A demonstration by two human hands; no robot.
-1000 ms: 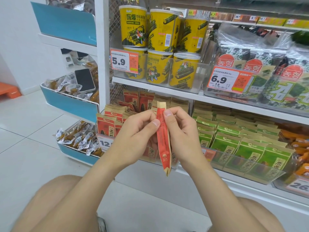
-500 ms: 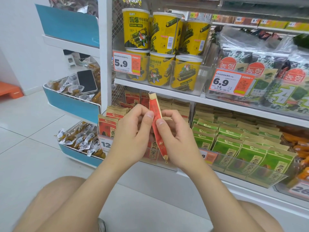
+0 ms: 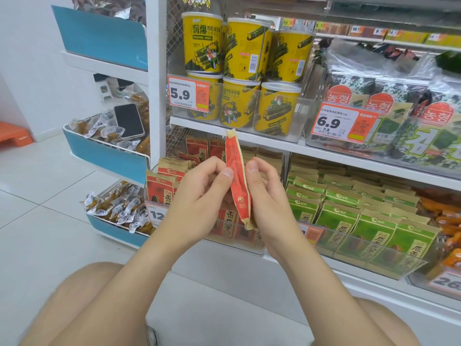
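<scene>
Pinching the red packet (image 3: 238, 181) from both sides: left grip (image 3: 197, 196) is pressing its thumb against the left face with fingers curled, and right grip (image 3: 267, 196) is mirroring that on the right face. Neither grip is spread; both are closing on that one packet. We're holding it upright, slightly tilted and edge-on to the head camera. It's in the air in front of the row of matching red packets (image 3: 159, 188), left of the green packets (image 3: 374, 221).

We're reading this as checking or straightening the packet before it's going into the red row.

Risks from here, as we're judging them:
- Slip. We're gripping mid-body with thumbs and fingertips only, and the film is looking slick. The bottom end is poking out low by the right palm. If either side is easing off, the packet is likely dropping to the floor (image 3: 62, 233).
- Crush or seam split. Two opposed pinches are squeezing a thin pouch, so pressing harder is risking a crease or a burst seal.
- Knock-on. The red row is standing packed and leaning, so pushing the packet in at an angle is risking toppling neighbours forward.
- Clip. The top end is showing near the shelf board (image 3: 274, 143) under the yellow tubs (image 3: 202, 43). We can't tell the depth gap, so lifting higher is possibly catching it.
- Wrong row. The green packets are sitting just beside the red ones.
</scene>
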